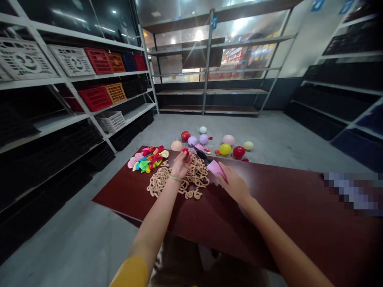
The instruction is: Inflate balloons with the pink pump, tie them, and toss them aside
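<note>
Pinched in the fingers of my left hand (180,166) is a small red balloon (186,151), limp and mostly hidden by the fingers. My right hand (235,184) is wrapped round a pink balloon pump (216,169) with a black tapered end, which points up and left toward the red balloon. Whether the tip touches the balloon, I cannot tell. Below both hands, a heap of tan, curly strips (161,182) lies on the dark red table (239,223). Left of it sits a pile of flat, colourful balloons (148,158).
Several inflated balloons (225,149) lie on the grey floor beyond the table's far edge. White shelves with crates (98,97) line the left side. A metal rack (206,91) stands at the back. At the table's right is a blurred, pixelated patch (353,191).
</note>
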Demonstrator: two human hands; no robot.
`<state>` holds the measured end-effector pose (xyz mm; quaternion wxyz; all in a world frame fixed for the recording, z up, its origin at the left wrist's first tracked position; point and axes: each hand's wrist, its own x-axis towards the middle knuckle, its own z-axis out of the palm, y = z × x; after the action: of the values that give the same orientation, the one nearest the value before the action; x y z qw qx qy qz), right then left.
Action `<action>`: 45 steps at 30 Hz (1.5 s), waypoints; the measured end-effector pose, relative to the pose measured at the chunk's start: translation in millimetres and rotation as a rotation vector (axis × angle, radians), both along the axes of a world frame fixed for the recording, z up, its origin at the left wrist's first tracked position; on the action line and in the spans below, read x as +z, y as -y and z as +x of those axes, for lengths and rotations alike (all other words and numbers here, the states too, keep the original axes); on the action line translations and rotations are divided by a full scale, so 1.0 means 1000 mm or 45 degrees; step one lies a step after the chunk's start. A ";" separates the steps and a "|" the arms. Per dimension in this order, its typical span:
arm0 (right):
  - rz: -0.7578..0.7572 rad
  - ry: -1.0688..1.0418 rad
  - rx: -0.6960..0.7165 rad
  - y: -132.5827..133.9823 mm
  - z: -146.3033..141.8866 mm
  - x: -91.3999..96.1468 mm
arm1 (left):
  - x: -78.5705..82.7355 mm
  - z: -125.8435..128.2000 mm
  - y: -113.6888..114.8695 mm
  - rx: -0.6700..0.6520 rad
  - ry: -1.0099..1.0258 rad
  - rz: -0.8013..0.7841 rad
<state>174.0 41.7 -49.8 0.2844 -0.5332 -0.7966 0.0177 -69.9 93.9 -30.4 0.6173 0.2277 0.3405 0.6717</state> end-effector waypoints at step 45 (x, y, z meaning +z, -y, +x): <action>0.040 0.313 0.174 0.027 -0.019 -0.005 | -0.002 0.043 0.033 0.151 0.279 0.260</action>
<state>155.3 15.0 -54.4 0.1910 -0.4712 -0.8601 -0.0407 -27.0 61.4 -32.5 0.5838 0.1942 0.2139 0.7588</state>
